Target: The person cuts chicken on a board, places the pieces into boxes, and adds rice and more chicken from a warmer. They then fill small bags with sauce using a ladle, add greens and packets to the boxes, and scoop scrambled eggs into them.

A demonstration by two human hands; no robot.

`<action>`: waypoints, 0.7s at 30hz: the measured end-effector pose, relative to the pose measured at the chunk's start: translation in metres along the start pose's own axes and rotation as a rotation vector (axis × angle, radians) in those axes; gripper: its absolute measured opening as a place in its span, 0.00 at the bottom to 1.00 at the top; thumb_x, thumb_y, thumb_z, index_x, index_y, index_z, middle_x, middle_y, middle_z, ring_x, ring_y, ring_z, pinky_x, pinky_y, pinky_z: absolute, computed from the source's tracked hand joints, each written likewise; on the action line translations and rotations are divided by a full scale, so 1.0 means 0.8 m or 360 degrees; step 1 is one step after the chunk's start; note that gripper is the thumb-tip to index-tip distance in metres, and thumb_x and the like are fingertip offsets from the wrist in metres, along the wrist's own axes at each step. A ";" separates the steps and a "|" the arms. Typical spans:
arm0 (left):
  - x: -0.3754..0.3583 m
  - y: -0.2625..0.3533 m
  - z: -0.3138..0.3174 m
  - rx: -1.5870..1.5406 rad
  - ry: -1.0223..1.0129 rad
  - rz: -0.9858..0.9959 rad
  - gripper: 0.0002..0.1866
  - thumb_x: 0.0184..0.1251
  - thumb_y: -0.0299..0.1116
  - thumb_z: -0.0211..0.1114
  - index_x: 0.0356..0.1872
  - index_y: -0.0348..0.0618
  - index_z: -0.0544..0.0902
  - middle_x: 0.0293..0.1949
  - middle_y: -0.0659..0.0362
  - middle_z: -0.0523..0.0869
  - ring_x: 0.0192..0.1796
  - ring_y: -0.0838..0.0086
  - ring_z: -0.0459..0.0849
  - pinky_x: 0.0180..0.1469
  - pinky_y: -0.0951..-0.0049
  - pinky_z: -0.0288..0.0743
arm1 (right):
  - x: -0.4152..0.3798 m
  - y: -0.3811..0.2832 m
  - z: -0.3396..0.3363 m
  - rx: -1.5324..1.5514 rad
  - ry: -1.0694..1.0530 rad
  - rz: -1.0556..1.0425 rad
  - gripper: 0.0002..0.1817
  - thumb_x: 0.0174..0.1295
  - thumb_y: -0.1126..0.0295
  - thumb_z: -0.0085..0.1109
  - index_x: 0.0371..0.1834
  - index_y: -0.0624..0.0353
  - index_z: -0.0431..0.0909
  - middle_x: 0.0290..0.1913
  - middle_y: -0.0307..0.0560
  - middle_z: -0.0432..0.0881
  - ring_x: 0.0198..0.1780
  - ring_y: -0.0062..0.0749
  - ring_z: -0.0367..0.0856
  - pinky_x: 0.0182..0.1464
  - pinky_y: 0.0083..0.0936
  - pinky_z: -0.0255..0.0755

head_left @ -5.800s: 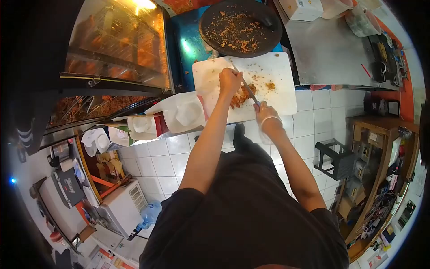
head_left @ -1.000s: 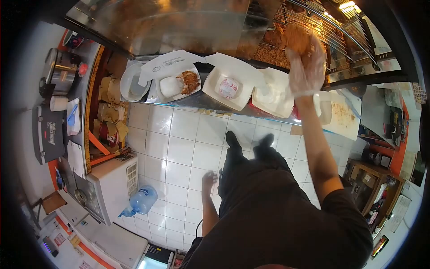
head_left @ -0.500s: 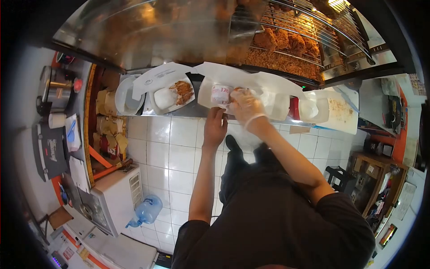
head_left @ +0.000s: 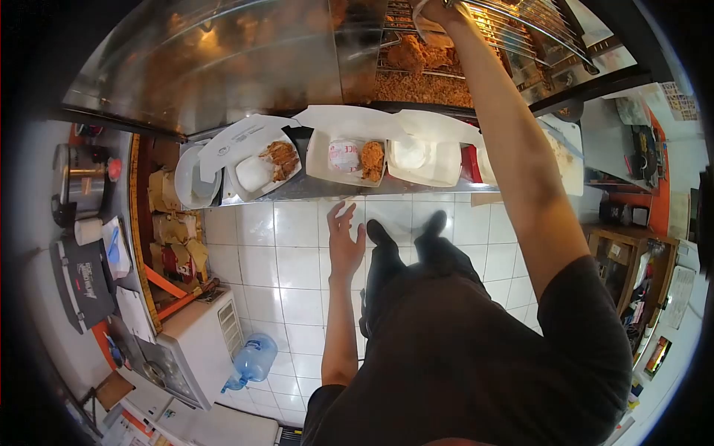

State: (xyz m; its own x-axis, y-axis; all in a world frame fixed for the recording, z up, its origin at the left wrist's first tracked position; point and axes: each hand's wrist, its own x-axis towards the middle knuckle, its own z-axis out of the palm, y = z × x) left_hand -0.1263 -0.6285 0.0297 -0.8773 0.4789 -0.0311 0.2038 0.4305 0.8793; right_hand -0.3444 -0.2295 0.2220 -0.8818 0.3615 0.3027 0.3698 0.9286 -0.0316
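My left hand (head_left: 344, 241) hangs in front of the counter, fingers apart, holding nothing. My right hand (head_left: 436, 12), in a clear glove, reaches up into the lit display cabinet beside the wire racks (head_left: 513, 44); the frame's top edge cuts it off and its fingers are hidden. Nearest my left hand is an open paper box (head_left: 346, 178) holding a wrapped rice portion (head_left: 343, 155) and a piece of fried chicken (head_left: 372, 160). To its left, another box has white rice (head_left: 254, 173) and browned chicken (head_left: 281, 160). A third open box (head_left: 424, 175) contains a white mound (head_left: 407, 154).
White bowls (head_left: 197, 178) stand at the counter's left end. Fried chicken pieces (head_left: 409, 53) lie on the cabinet rack above crumbs (head_left: 424, 89). A blue water jug (head_left: 254, 360) lies on the tiled floor beside a white appliance (head_left: 197, 346). Shelves (head_left: 621, 260) stand at right.
My right hand has left the middle box and gone up into the cabinet. The fried chicken now rests beside the wrapped rice. My left hand has drawn back from the box, fingers spread.
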 end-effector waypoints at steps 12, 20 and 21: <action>-0.013 0.023 0.025 -0.0247 -0.0406 -0.0056 0.22 0.66 0.23 0.63 0.62 0.42 0.75 0.58 0.53 0.76 0.48 0.61 0.85 0.52 0.63 0.79 | -0.370 -0.043 -0.018 0.1005 0.0611 0.0016 0.34 0.57 0.75 0.67 0.69 0.59 0.68 0.61 0.55 0.75 0.65 0.49 0.70 0.60 0.38 0.73; 0.035 0.062 0.067 0.0058 -0.0826 0.0175 0.25 0.67 0.29 0.64 0.65 0.43 0.74 0.62 0.51 0.75 0.53 0.59 0.83 0.55 0.63 0.77 | -0.391 -0.006 0.048 0.0578 -0.0249 0.0269 0.21 0.57 0.68 0.66 0.56 0.51 0.79 0.49 0.57 0.79 0.52 0.56 0.77 0.53 0.44 0.74; 0.032 0.061 0.063 0.0062 -0.0830 0.0173 0.25 0.67 0.29 0.64 0.65 0.43 0.74 0.62 0.51 0.75 0.53 0.59 0.83 0.55 0.63 0.77 | -0.372 -0.009 0.024 0.0509 -0.0441 0.0070 0.17 0.59 0.67 0.65 0.52 0.51 0.81 0.46 0.54 0.80 0.50 0.54 0.79 0.50 0.43 0.75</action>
State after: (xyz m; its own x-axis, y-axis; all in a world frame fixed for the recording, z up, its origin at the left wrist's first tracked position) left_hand -0.1168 -0.5564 0.0479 -0.5201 0.8346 -0.1816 0.3060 0.3805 0.8727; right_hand -0.0905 -0.3422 0.1138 -0.9288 0.3695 0.0285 0.3377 0.8755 -0.3458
